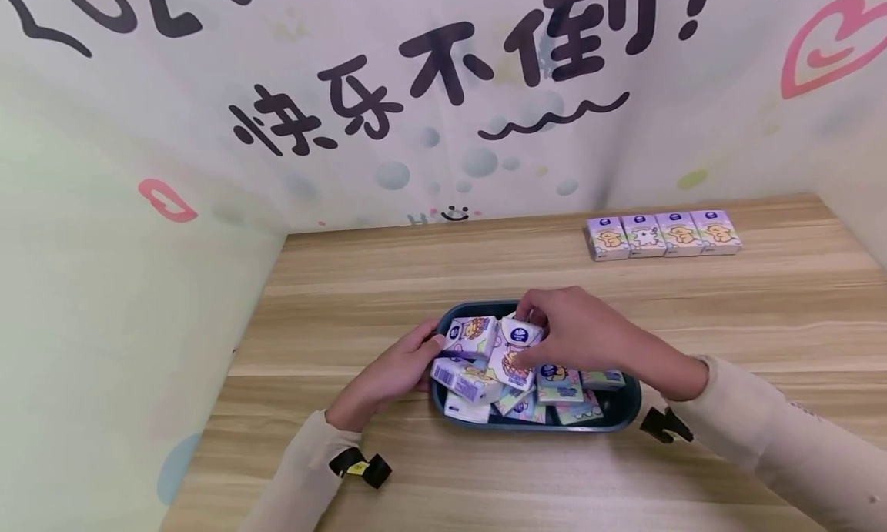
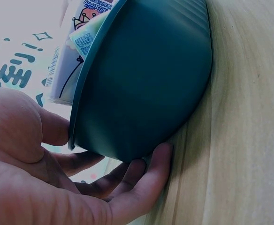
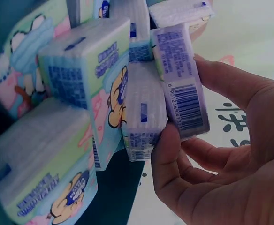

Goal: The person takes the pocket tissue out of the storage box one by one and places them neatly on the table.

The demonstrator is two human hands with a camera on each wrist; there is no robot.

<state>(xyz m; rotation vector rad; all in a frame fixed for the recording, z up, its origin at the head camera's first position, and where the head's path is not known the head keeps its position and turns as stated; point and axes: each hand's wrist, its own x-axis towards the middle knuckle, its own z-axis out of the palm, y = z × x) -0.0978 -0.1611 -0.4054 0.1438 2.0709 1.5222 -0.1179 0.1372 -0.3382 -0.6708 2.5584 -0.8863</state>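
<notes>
Tissue pack (image 3: pixel 180 80): right grip (image 1: pixel 585 332) pinched it, left grip (image 1: pixel 398 369) held tub (image 2: pixel 141 84) at 9 o'clock, so I favoured squeezing lightly.

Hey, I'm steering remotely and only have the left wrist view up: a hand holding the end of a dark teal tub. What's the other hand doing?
Observer: The right hand is pinching a lilac tissue pack with a barcode on its side.
Operator: Okay. Are any packs sitting outside?
Observer: Yes, a row of four tissue packs lies on the wooden table, near the printed backdrop.
Operator: And inside the tub, is the whole floor covered?
Observer: No, the head view shows a bare patch at its right end.
</notes>
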